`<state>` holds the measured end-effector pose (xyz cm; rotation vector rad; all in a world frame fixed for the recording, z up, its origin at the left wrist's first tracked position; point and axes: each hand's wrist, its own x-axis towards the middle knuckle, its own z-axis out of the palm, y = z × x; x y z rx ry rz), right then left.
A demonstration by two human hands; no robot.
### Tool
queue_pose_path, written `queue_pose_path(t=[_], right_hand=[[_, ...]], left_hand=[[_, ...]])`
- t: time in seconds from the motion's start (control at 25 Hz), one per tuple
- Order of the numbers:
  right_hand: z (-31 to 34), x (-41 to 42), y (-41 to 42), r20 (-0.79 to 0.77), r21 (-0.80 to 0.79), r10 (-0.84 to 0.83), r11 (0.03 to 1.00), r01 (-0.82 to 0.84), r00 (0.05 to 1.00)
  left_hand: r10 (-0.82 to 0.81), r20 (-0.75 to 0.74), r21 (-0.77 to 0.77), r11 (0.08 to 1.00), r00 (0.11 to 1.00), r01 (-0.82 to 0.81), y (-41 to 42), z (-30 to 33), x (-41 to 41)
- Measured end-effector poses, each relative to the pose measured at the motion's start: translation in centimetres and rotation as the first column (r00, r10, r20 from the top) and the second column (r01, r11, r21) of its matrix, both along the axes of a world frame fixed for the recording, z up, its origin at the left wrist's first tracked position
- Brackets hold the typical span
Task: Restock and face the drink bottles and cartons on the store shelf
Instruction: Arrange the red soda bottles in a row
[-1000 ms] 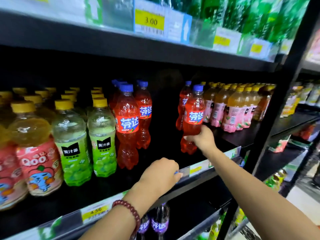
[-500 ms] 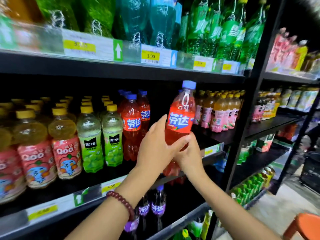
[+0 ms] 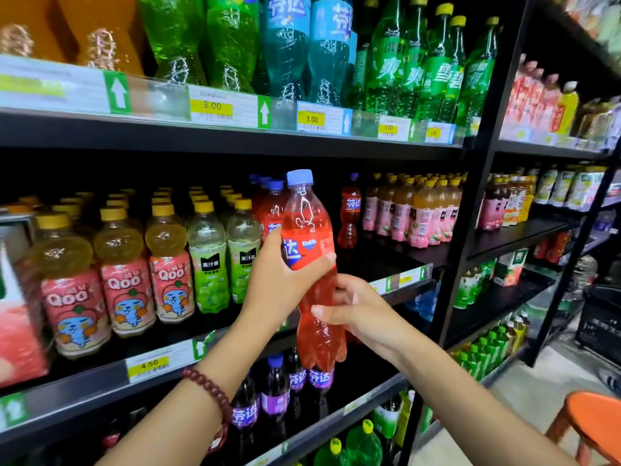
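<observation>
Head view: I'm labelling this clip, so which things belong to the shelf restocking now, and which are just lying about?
Part of the job:
- red soda bottle, held off the shelf by both hands
- left hand, gripping its label
- right hand, gripping lower down
- red sodas on the shelf
- gap on the shelf

Just lying about:
- orange stool
- black basket
- green bottles above

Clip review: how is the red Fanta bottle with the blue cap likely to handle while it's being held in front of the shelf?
The clear plastic red Fanta bottle looks nearly full, so probably heavy for its size. Its tall, narrow shape suggests it tips easily once stood down. The left hand grips the label and the right hand the waisted lower body, which likely limits slipping.
</observation>
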<state>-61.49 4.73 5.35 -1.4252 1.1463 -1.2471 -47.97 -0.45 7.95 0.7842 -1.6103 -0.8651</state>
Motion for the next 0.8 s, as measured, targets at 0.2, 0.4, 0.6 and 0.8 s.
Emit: queue_pose_path(t=[0.2, 0.4, 0.6, 0.8], right_hand=[[-0.2, 4.1, 0.8, -0.422, -0.441, -0.585, 0.8, 0.407, 0.692], [1.2, 4.0, 2.0, -0.338, -0.119, -0.11, 0.99, 0.074, 0.935], [1.3, 4.3, 3.4, -0.164, -0.123, -0.131, 0.986, 0.112, 0.978], [-0.2, 6.1, 3.2, -0.481, -0.459, -0.529, 0.831, 0.313, 0.699]], left_hand=[[0.111, -0.141, 0.035, 0.994, 0.984, -0.107, 0.7, 1.0, 1.7], [-0.008, -0.241, -0.003, 1.0, 0.971, 0.008, 1.3, 1.2, 2.9], [-0.108, -0.235, -0.009, 0.994, 0.966, 0.109, 1.8, 1.5, 3.0], [-0.029, -0.29, 0.008, 0.999, 0.957, 0.033, 1.5, 1.4, 3.3]])
